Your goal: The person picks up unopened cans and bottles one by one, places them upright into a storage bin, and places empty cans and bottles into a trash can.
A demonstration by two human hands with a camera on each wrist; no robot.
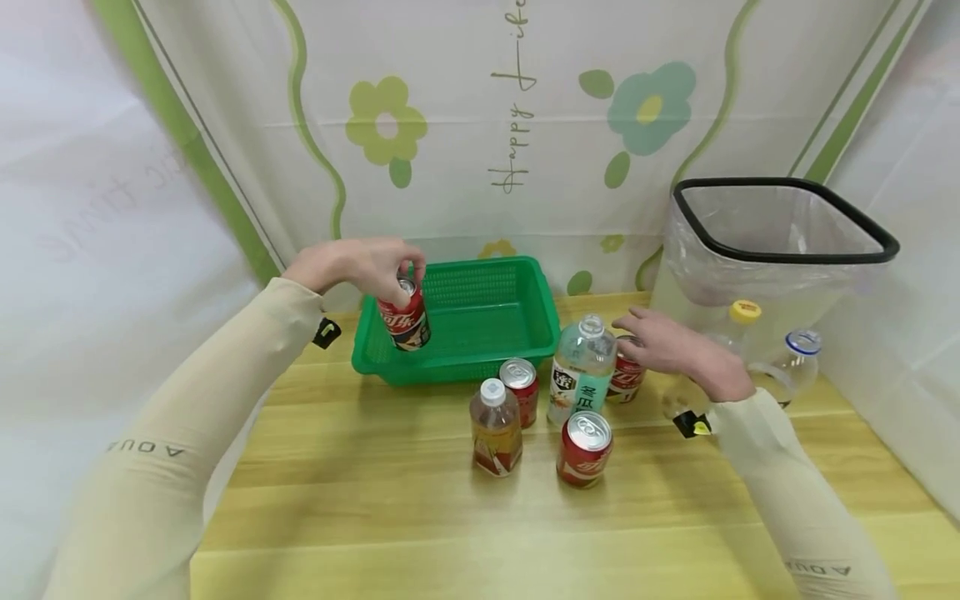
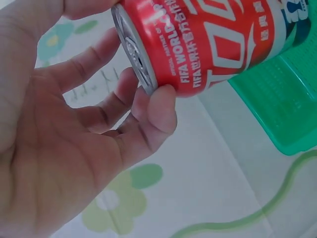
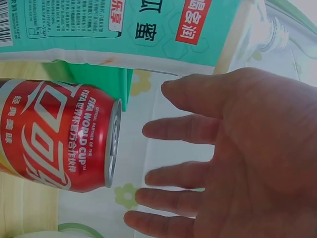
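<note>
My left hand (image 1: 371, 265) grips a red soda can (image 1: 405, 321) near its top rim, thumb and fingertips around it. That can stands upright over the left end of a green plastic basket (image 1: 487, 367). In the left wrist view, the fingertips (image 2: 162, 106) press the can's metal rim. My right hand (image 1: 663, 342) has its fingers spread and holds nothing. A second red can (image 1: 624, 383) stands below it; the right wrist view has its silver top (image 3: 114, 144) facing the fingertips, with a gap between. Beside this can is a large clear bottle (image 1: 581, 375) with a green label, uncapped.
A third can (image 1: 522, 396), a small amber bottle (image 1: 497, 437) and a front can (image 1: 585, 450) stand between the hands. Clear bottles, one with a yellow cap (image 1: 745, 312) and one with a blue-ringed top (image 1: 802, 343), stand right. A lined bin (image 1: 690, 279) is behind them.
</note>
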